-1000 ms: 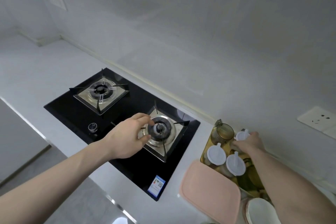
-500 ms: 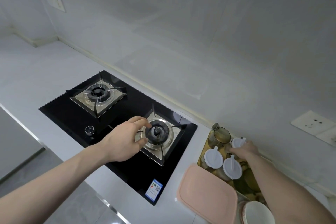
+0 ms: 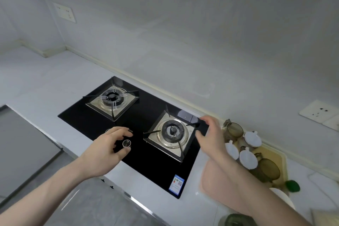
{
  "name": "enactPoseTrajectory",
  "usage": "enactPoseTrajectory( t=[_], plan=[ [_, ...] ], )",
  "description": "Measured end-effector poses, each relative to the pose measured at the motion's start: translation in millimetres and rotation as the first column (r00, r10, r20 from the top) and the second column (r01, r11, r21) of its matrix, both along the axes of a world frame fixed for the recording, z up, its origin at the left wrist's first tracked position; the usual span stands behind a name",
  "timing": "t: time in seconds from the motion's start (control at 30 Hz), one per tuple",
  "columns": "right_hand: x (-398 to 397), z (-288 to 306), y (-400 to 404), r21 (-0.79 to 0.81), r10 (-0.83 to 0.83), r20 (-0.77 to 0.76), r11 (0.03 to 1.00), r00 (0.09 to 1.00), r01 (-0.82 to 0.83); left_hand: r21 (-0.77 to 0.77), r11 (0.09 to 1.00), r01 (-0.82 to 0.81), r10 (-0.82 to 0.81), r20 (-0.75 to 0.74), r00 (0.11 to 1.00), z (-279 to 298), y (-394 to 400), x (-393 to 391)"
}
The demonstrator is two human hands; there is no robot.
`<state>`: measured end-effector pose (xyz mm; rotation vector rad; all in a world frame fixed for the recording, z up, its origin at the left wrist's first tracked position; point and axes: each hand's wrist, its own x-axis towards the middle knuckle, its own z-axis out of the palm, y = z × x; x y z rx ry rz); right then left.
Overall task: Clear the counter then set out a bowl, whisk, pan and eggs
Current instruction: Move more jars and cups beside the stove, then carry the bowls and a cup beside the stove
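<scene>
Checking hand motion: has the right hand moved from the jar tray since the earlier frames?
Yes. The right hand has left the jar tray and moved left, now over the stove's right edge.

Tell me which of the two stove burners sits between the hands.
The right burner, the one nearer the tray of jars. The left hand is by the knob on one side, the right hand on its other; the left burner sits farther back.

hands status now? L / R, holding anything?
Left hand: open, fingers loosely spread beside the stove knob, holding nothing.
Right hand: motion-blurred at the stove's right edge; cannot tell whether it is open or grips anything.
</scene>
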<state>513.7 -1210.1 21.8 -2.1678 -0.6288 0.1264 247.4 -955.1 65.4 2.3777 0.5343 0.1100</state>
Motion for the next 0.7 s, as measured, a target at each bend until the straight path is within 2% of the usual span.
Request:
enactPoseTrajectory(
  t=[0.3,0.5,0.7],
  plan=[
    [-123.5,35.0,113.9,-0.08,0.341,-0.111,0.933,0.933,-0.351,0.012,0.994,-0.11,0.109,0.031,0.994,13.5,55.5,-84.1],
    [-217.4,56.4,211.5,-0.105,0.575,-0.135,0.801,0.807,-0.589,0.057,0.958,-0.28,0.279,0.039,0.96,20.5,108.3,-184.0],
    [-316.2,73.5,316.2,-0.113,0.777,-0.1,0.612,0.621,-0.783,0.104,0.864,-0.493,0.492,0.03,0.87,29.2,162.5,-309.4]
  ],
)
